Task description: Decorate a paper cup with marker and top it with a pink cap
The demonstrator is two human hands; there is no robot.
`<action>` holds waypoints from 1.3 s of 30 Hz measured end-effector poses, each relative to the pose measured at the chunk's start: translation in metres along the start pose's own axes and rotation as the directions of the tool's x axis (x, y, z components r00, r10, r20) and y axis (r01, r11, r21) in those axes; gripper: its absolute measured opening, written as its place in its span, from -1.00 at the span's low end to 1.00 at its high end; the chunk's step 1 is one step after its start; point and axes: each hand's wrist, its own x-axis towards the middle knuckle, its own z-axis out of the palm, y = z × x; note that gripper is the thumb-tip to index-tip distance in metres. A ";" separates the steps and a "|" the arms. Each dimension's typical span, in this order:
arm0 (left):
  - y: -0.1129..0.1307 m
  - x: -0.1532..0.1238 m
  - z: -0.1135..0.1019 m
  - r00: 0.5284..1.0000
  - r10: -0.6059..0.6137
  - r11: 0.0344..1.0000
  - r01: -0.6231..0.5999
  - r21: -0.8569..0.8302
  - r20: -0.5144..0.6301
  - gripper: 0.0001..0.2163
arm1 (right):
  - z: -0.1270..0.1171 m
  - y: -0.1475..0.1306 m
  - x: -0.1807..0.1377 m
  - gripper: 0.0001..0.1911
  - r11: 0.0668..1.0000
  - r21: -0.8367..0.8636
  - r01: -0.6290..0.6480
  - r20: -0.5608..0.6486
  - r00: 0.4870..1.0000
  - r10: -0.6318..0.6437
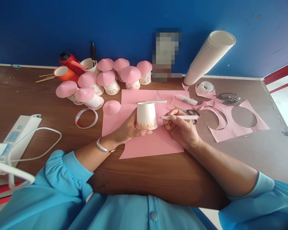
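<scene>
My left hand (pixel 127 129) grips an upside-down white paper cup (pixel 146 115) with small orange drawings round its rim, standing on a pink paper sheet (pixel 144 140). My right hand (pixel 182 129) is closed on a white marker pen (pixel 180 117), its tip pointing left toward the cup, a short gap from it. A loose pink paper cone (pixel 111 107) lies just left of the cup. Black-handled scissors (pixel 190 112) lie right behind my right hand.
Several cups topped with pink cones (pixel 105 81) stand at the back left by an orange cup (pixel 64 73). A leaning stack of white cups (pixel 210 54), tape rolls (pixel 86 118), cut pink scraps (pixel 235 123), a glue stick (pixel 186 99) and a power strip (pixel 16 134) surround the sheet.
</scene>
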 end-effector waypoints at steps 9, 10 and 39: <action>0.014 -0.003 0.008 0.998 -0.060 0.998 0.060 0.004 -0.012 -0.36 | 0.004 -0.002 -0.003 -0.69 1.000 -0.003 -0.014 -0.047 0.999 0.014; 0.014 -0.003 0.008 0.998 -0.057 0.998 0.057 0.006 -0.010 -0.37 | 0.005 -0.003 -0.003 -0.70 1.000 0.014 -0.017 -0.058 0.998 0.018; 0.049 0.045 0.009 0.998 0.045 0.999 -0.045 -0.018 0.039 -0.46 | 0.023 -0.061 0.037 -0.61 0.920 -0.097 0.380 -0.100 0.916 -0.389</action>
